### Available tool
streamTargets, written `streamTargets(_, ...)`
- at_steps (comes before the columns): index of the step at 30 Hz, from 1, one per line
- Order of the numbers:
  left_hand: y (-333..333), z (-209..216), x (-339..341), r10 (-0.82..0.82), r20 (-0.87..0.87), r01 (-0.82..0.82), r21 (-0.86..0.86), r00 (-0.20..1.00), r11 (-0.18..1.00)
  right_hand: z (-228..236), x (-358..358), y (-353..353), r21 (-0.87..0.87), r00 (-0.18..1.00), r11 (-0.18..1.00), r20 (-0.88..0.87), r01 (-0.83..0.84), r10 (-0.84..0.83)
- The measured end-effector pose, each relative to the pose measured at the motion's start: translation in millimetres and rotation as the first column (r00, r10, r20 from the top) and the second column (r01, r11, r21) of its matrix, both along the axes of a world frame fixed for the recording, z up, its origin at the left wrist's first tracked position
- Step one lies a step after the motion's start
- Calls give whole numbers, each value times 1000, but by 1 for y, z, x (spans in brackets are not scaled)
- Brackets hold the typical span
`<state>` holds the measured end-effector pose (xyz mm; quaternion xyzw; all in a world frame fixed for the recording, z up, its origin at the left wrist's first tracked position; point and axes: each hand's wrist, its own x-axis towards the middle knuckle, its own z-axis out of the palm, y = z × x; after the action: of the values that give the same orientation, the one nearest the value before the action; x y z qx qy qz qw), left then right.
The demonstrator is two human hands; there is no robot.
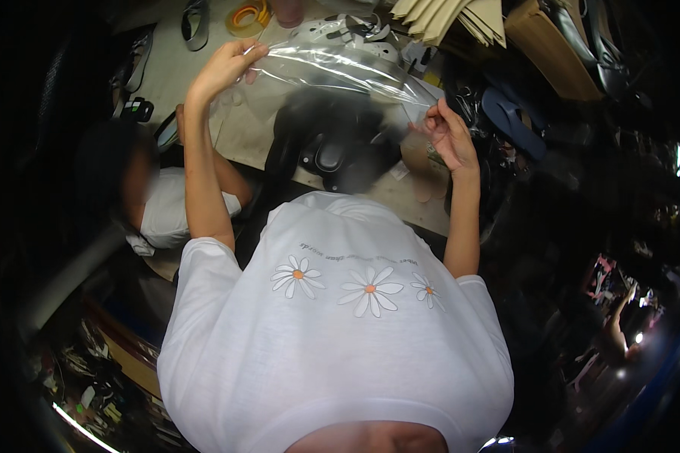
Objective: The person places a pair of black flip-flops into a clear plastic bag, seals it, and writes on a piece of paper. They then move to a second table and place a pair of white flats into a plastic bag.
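A clear, shiny plastic sheet stretches between my two hands above the worktable. Whether it is a bag or a single layer, I cannot tell. My left hand pinches its left end, raised toward the far side. Lower and to the right, my right hand is closed on the opposite end with the fingertips. Beneath the plastic stands a dark, glossy, machine-like object, partly blurred. White and black pieces lie just beyond the sheet.
A tape roll lies on the pale tabletop. Cream folded sheets are stacked at the far right, near a cardboard box with dark shoes. A blue flip-flop sits right of my right hand. Another person is close on my left.
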<state>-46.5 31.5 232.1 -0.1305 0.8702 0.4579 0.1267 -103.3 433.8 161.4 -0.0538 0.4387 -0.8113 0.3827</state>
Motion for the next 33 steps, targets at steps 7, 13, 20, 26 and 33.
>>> streamTargets(7,-5,-43,-6,84,124,-116,277,989,954,-10,12,-8,-25,991,995,96,97,-94)
streamTargets(13,-23,-74,-11,129,-43,-120,163,991,979,-24,19,-23,377,956,899,-263,223,-127)
streamTargets(20,34,-43,10,-181,-868,-622,-464,463,630,-23,32,-80,332,917,862,-245,384,-314)
streamTargets(26,139,-49,53,388,-299,-207,493,872,845,-21,44,-135,-78,987,987,-67,140,-145)
streamTargets(33,89,-85,68,309,-190,-222,374,932,900,-15,50,-142,-221,882,972,470,80,34)
